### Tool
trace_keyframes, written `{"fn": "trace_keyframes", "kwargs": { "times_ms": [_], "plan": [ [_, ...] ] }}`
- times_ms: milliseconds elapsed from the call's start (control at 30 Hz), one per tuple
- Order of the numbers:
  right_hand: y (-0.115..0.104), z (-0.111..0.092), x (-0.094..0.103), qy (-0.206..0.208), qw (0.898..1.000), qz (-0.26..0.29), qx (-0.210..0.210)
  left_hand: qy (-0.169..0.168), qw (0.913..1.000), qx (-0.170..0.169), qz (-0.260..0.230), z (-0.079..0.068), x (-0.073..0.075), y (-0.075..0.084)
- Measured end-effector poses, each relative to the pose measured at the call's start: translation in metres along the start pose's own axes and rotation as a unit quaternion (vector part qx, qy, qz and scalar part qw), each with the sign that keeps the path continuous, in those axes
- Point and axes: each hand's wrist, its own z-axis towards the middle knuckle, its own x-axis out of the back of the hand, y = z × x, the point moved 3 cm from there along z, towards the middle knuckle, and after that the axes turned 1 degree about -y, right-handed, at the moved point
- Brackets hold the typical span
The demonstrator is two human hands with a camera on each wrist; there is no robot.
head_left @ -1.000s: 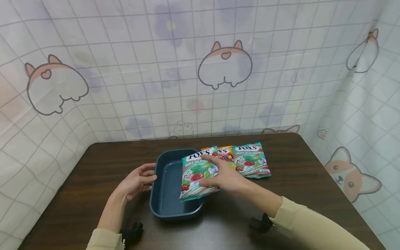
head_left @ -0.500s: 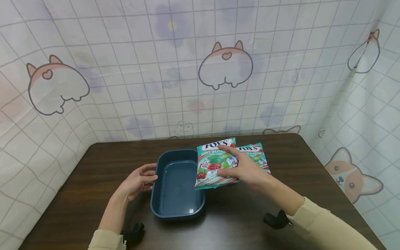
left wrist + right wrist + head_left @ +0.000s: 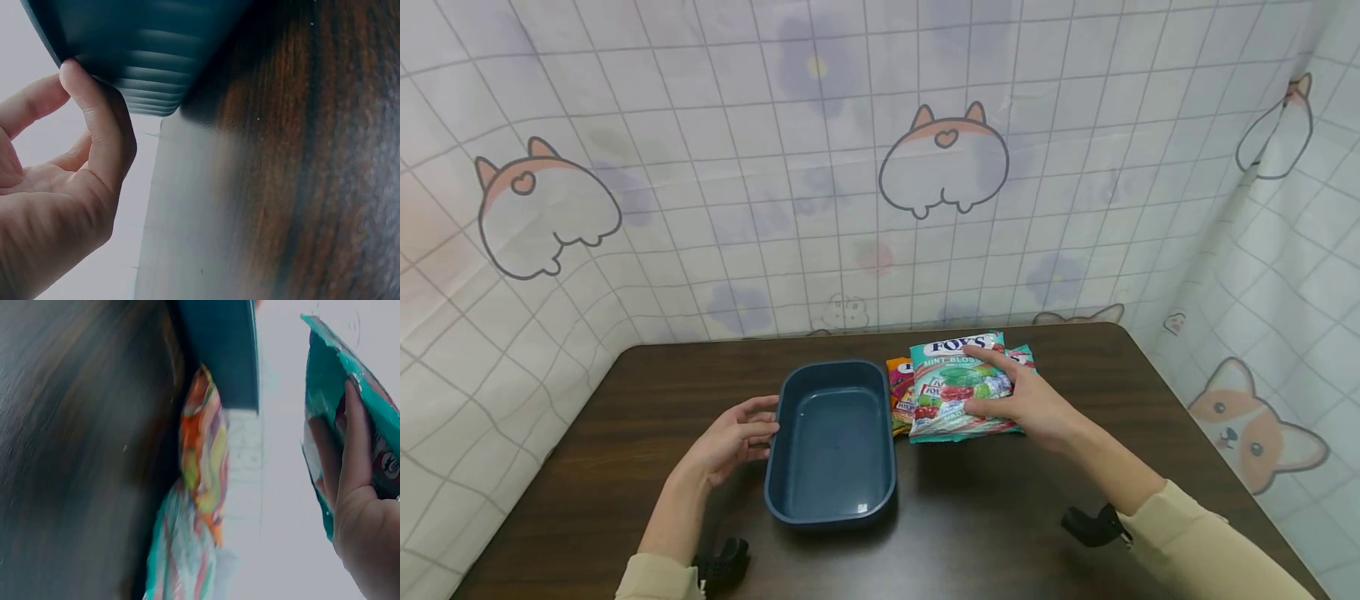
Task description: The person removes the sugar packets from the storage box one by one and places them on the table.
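Observation:
My right hand [image 3: 1037, 408] grips a teal FOX'S mint blossom candy bag [image 3: 951, 392] by its right side, thumb and fingers spread over it. The right wrist view shows this bag [image 3: 325, 369] raised off the table. Below it lie an orange candy bag [image 3: 900, 396] and a second teal candy bag [image 3: 1024, 357], both partly covered in the head view. My left hand [image 3: 736, 437] is at the left side of a dark blue rectangular bin [image 3: 831, 458]. In the left wrist view, a fingertip touches the bin [image 3: 156, 56] near its rim, with the fingers loosely bent.
A dark wooden table [image 3: 985, 533] bears everything. Behind it and along both sides hangs a white gridded curtain [image 3: 760, 250] with cartoon dogs. The orange bag lies close to the bin's right wall.
My right hand has carried the teal candy bag from over the bin rightward, to above the other bags, uncovering the bin's inside. My left hand has stayed at the bin's left side.

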Motion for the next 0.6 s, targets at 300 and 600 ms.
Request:
{"fn": "trace_keyframes", "kwargs": {
  "times_ms": [300, 600],
  "plan": [
    [0.022, -0.004, 0.033, 0.011, 1.000, 0.028, 0.002, 0.002, 1.0000, -0.003, -0.007, 0.000, -0.001, 0.000],
    [0.034, -0.014, 0.065, 0.012, 1.000, 0.009, 0.000, 0.003, 0.9999, -0.007, -0.008, 0.000, 0.000, 0.000]
  ]
}}
